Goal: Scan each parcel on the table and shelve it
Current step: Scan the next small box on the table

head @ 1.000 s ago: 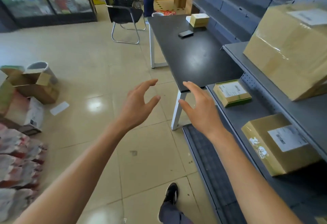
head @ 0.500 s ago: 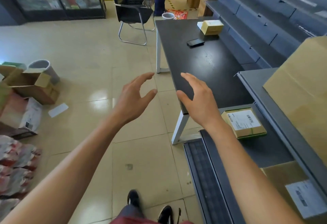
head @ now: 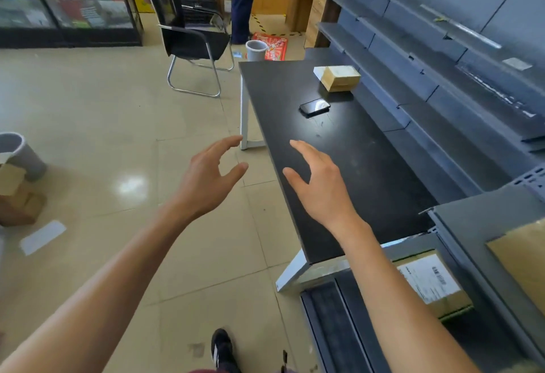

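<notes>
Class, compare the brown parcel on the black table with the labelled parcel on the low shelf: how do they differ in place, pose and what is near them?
The parcel on the table sits at the far end of the black table; the shelf parcel lies on the low grey shelf, near the viewer.
The table parcel shows fully; the shelf parcel is partly hidden by the right forearm.
A phone lies near the table parcel; none by the shelf parcel.
Both are brown cardboard, untouched by either hand.

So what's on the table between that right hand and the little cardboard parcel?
In the head view, only a black phone between right hand and parcel.
</notes>
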The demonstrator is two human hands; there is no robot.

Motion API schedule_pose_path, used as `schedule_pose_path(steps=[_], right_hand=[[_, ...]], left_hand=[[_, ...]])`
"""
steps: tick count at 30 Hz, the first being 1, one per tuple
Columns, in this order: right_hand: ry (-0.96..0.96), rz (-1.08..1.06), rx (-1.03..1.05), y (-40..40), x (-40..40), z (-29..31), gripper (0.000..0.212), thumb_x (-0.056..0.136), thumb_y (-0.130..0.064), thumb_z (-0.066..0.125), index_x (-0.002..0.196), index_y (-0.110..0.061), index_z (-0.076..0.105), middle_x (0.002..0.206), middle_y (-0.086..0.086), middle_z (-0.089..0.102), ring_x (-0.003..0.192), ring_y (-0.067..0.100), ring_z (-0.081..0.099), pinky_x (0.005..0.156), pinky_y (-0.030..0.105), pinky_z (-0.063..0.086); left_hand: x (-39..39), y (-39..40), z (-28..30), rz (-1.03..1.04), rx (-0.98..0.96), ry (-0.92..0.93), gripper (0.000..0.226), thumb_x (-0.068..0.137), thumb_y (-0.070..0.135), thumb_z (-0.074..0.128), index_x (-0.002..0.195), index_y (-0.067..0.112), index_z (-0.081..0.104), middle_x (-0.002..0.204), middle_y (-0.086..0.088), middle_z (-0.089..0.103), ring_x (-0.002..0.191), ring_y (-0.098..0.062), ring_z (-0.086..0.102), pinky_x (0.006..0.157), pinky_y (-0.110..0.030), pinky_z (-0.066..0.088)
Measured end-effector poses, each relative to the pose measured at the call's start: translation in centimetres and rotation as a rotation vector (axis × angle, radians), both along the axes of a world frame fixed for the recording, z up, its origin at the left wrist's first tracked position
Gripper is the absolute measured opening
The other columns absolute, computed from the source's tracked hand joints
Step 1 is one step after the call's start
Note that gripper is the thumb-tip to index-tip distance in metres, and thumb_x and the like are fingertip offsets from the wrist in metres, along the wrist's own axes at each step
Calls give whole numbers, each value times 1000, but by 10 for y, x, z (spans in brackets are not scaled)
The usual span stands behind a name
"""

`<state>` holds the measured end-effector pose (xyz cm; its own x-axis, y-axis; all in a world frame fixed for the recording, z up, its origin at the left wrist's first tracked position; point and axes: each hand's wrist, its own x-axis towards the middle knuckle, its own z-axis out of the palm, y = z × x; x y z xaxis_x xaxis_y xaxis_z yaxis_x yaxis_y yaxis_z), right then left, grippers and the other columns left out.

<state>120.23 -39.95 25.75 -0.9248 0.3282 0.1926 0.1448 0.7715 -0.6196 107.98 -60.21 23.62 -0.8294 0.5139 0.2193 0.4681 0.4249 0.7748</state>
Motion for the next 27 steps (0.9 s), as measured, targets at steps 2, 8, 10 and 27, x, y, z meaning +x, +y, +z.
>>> schedule_pose_path(steps=[2,8,10,27], right_hand=[[19,-42,-15,11,-24,0,54,102,-35,59,153,-29,42,157,-7,43,146,11,33,114,29,30],[-11,-117,-88,41,-80,-18,55,101,-40,57,153,-32,40,157,-9,42,146,10,31,112,30,32],[-12,-143,-104,57,-102,-27,54,101,-39,57,152,-33,40,156,-10,42,146,9,31,111,30,32],[-52,-190,-122,192,-298,-51,56,102,-36,57,155,-32,37,157,-9,42,146,10,30,115,40,36]], left_hand=[[-31,15,2,-38,0,19,50,97,35,66,145,34,52,141,16,58,131,-4,50,108,-39,47],[-98,63,-5,-120,-9,4,51,97,31,67,146,29,52,141,14,59,128,3,49,110,-37,46],[-121,80,-9,-141,-19,1,51,97,30,67,146,29,52,141,14,59,127,4,48,110,-35,45],[-316,210,-20,-174,-170,-3,53,98,32,65,149,30,49,147,11,55,136,-11,48,113,-44,44]])
